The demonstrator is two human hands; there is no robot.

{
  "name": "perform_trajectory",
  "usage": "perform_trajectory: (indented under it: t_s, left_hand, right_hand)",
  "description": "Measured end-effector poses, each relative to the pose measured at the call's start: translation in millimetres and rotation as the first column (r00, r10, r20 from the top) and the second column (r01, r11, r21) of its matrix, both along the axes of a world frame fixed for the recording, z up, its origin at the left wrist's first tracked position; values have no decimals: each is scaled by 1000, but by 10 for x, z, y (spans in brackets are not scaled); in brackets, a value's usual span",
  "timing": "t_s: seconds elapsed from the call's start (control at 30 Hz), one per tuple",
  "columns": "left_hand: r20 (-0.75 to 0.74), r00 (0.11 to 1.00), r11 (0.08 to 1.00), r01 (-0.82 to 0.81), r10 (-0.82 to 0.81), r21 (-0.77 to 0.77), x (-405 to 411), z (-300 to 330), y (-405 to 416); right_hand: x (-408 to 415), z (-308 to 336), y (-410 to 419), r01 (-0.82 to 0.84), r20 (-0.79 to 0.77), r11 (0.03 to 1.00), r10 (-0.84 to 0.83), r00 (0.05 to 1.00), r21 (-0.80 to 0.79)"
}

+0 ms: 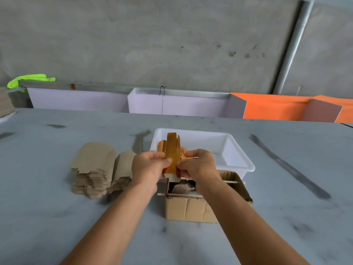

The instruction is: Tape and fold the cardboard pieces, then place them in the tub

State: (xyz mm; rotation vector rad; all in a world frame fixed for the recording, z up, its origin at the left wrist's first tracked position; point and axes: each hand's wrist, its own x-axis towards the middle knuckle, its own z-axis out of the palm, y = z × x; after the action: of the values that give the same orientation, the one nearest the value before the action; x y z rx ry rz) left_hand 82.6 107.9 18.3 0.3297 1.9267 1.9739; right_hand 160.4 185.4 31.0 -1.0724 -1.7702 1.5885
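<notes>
Cardboard piece [171,153]: your left hand [148,167] and right hand [198,166] cover its middle and sides.
Box [191,207]: your wrists hide the opening; the blurred brown mass inside cannot be identified.
Tub [238,150]: near-left corner hidden behind your hands.
Flat stack [93,167]: piece count unreadable.
Forearms: cut off by the bottom edge.

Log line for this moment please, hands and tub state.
left hand: grips cardboard piece | right hand: grips same piece | tub: some pieces inside | flat stack: left of hands
</notes>
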Motion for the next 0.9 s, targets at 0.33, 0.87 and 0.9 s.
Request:
perform_trajectory:
  t_s: [0.33, 0.87, 0.9]
  left_hand:
    - [-392, 912, 969, 17, -117, -248, -529, 31, 397]
    - [-754, 437, 683, -345, -490, -644, -675, -246, 380]
    - [-741, 436, 665, -346, -510, -662, -681, -255, 374]
  right_hand:
    - [-688, -48, 541, 126, 88, 992, -127, 988, 12]
    - [-1247, -237, 606, -48, 323, 975, -26, 946, 219]
    - [-1253, -248, 604, -65, 338, 970, -19, 941, 234]
